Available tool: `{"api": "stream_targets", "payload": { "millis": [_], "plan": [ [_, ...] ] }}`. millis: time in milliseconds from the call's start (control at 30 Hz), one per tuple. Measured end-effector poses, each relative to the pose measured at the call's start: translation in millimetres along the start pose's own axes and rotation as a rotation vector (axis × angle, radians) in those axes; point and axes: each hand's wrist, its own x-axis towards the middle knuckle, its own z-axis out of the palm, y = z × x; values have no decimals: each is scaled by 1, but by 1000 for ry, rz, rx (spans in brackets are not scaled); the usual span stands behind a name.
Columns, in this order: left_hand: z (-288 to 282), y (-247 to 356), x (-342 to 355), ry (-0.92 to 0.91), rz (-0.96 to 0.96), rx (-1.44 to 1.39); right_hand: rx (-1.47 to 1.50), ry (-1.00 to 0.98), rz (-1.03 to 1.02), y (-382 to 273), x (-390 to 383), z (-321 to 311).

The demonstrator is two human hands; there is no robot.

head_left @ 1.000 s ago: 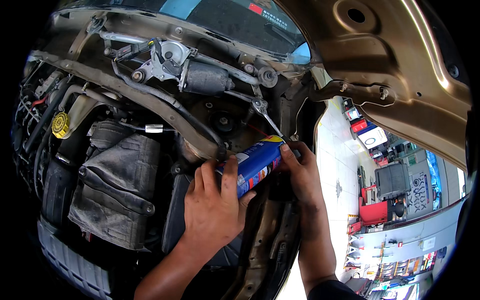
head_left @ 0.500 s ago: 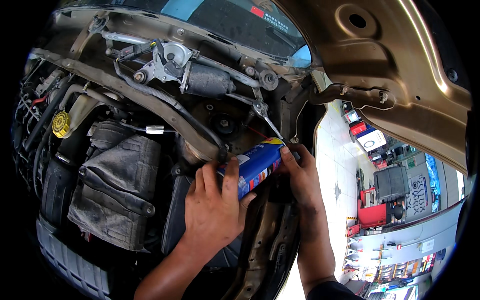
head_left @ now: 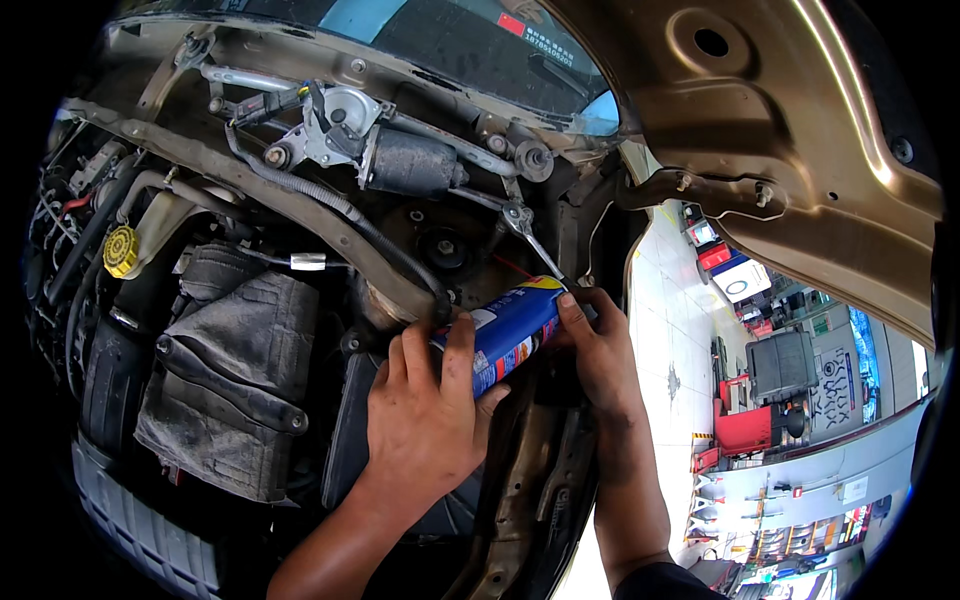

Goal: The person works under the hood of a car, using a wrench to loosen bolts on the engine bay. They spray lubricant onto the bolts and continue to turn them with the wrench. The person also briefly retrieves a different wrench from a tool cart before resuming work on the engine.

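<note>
A blue spray can (head_left: 512,335) with a yellow band near its top lies tilted above the engine bay. My left hand (head_left: 425,395) is closed round its lower end. My right hand (head_left: 597,345) grips the top end, its thumb on the can's shoulder and the other fingers mostly hidden behind. From the can's top a thin red straw (head_left: 512,266) points up and left toward the wiper linkage. A shiny metal bar (head_left: 540,247) slants down from a linkage joint (head_left: 517,217) to just beside my right hand. The spray nozzle is hidden.
Across the bay runs the wiper linkage with its dark motor (head_left: 412,163). At left are a yellow cap (head_left: 121,251) and a dusty black cover (head_left: 235,370). The raised brown hood (head_left: 780,120) hangs at upper right. Beyond the fender, red workshop equipment (head_left: 745,428) stands on the pale floor.
Almost nothing differs. The can and both hands stay in place, with only a very slight shift of the whole view.
</note>
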Motion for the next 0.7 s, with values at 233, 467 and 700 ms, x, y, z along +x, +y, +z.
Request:
{"api": "stream_targets", "payload": {
  "millis": [233, 467, 700],
  "plan": [
    [0, -2, 0, -2, 15, 10, 16, -10, -3, 1, 0, 0],
    [0, -1, -1, -5, 16, -12, 17, -12, -3, 1, 0, -1],
    [0, -1, -1, 1, 11, 3, 7, -31, -2, 1, 2, -2]
  ]
}}
